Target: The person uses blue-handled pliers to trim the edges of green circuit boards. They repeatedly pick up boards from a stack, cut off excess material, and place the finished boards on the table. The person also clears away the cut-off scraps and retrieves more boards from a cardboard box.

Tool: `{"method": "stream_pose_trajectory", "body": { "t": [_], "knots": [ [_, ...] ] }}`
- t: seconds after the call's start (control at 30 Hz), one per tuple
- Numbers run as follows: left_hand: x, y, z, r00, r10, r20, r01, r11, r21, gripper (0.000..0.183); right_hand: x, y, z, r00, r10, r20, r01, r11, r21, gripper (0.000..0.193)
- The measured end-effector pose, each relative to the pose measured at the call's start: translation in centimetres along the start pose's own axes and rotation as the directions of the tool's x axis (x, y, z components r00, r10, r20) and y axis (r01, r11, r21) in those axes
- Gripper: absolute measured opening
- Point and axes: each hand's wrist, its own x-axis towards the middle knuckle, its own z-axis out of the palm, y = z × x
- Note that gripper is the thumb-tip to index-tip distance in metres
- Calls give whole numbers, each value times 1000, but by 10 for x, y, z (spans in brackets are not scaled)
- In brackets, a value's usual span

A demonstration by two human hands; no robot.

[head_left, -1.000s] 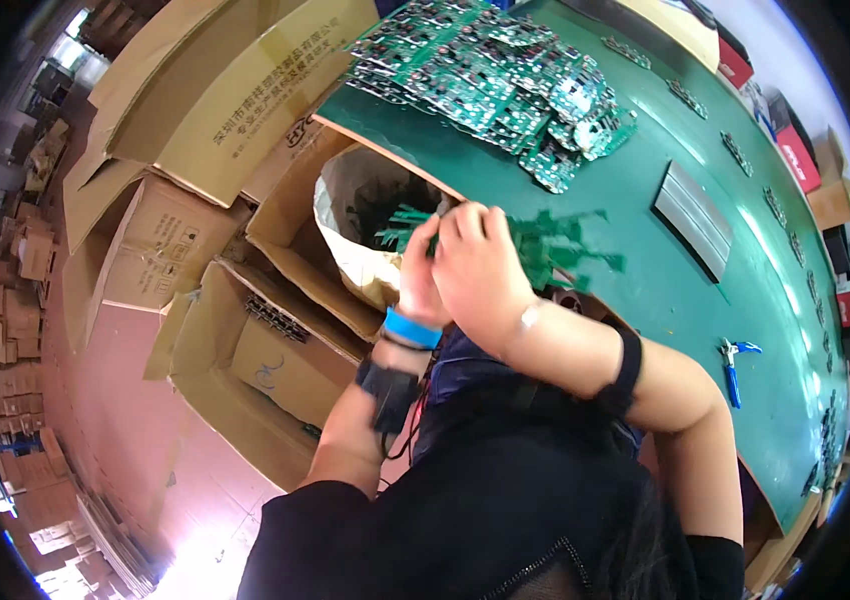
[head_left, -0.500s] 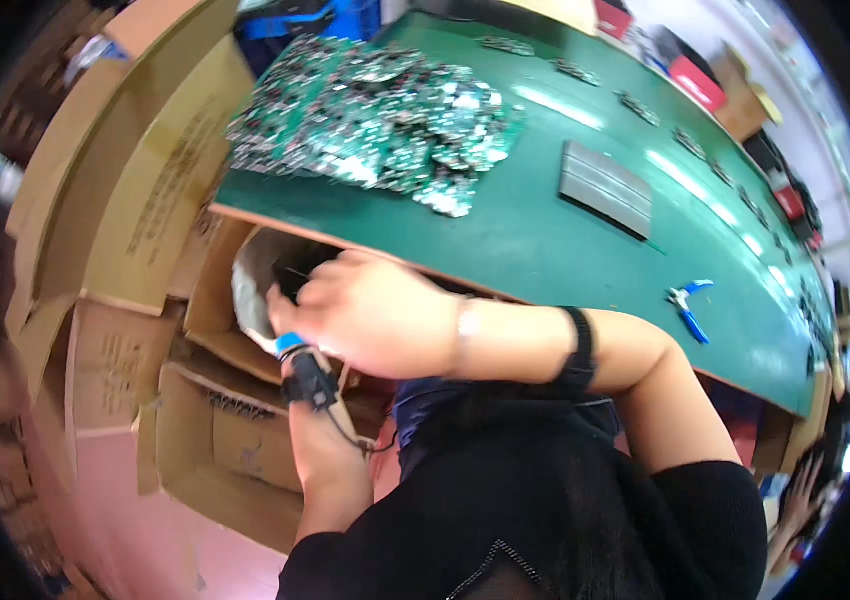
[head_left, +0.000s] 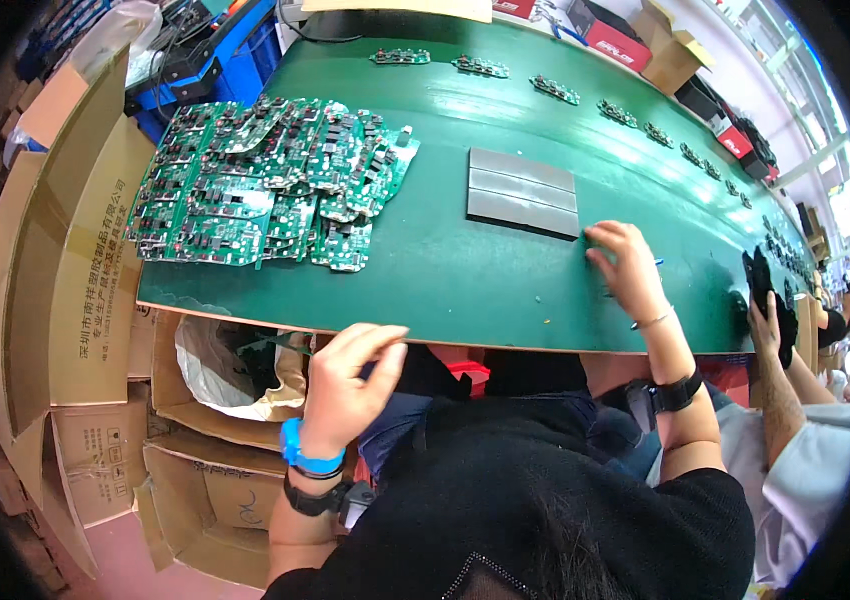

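Note:
My left hand, with a blue wristband, is above the table's front edge near the open carton. Its thumb and fingers are apart and nothing shows in them. My right hand is low over the table beside the grey grooved block. Its thumb and forefinger are spread. Bits of the blue-handled pliers show around this hand, which hides most of them. Green circuit boards lie in an overlapping pile at the left of the green table.
A carton with a whitish bag stands below the table's edge, next to another open carton. Small boards lie in a row along the far side. At right, another person's hands hold something black.
My hands have come apart. The right one has left the bag and moved over to the pliers, and the left has risen out of the carton. The view has turned to the right.

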Motion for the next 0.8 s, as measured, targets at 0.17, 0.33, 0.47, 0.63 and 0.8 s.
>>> {"method": "stream_pose_trajectory", "body": {
  "t": [0.17,0.33,0.47,0.63,0.8],
  "knots": [
    [28,12,22,944,-13,328,75,981,-178,18,-21,-33,5,999,6,-48,-3,998,63,21],
    [23,2,31,791,-20,611,234,933,-272,22,-26,-33,9,992,112,-64,-98,976,193,12],
    [19,1,30,696,-80,713,485,785,-386,28,-25,-35,11,989,147,-2,-141,954,263,12],
    [15,-2,39,712,-87,696,475,790,-387,26,-17,-47,10,999,-13,-32,16,996,89,13],
    [15,-8,45,679,-75,731,580,665,-470,28,-29,-62,0,999,-24,-38,28,994,101,14]
  ]
}}
